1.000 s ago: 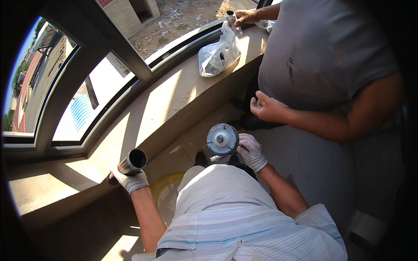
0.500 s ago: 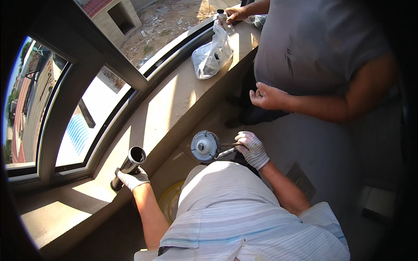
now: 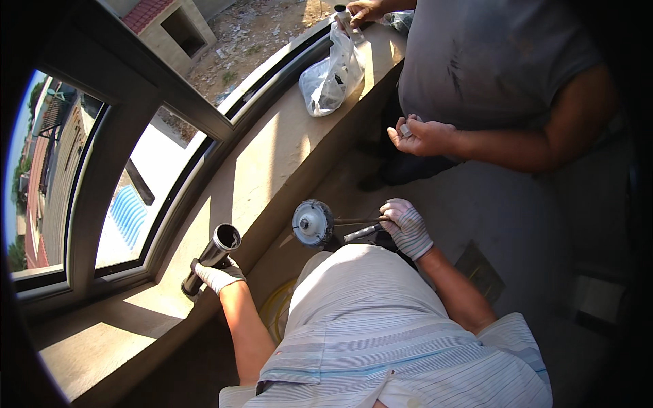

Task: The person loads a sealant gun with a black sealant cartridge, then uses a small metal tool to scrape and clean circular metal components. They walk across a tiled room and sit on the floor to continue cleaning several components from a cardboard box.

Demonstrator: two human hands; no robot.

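My left hand [image 3: 219, 275], in a striped pale glove, is closed around a dark tube [image 3: 216, 251] at the window sill. The tube leans with its open round end up. My right hand [image 3: 407, 230], gloved too, pinches a thin brown rod [image 3: 357, 221] in front of my belly. At the rod's left end is a round whitish disc [image 3: 311, 224] with a bolt-like knob in its middle; how they join is unclear. A grey metal bar [image 3: 360, 234] lies just under the rod, partly hidden by my shirt.
A co-worker in a grey shirt [image 3: 483, 68] stands opposite, a small pale piece [image 3: 406, 130] in one palm. Their other hand [image 3: 364, 12] is at a clear plastic bag [image 3: 333, 81] on the sill [image 3: 258, 156]. Windows line the left. A yellow hose [image 3: 275, 306] lies below the sill.
My right hand has moved slightly right, and the disc slightly left, so more of the rod shows. My left hand and tube have shifted a little right. The co-worker's palm has turned up, showing the piece.
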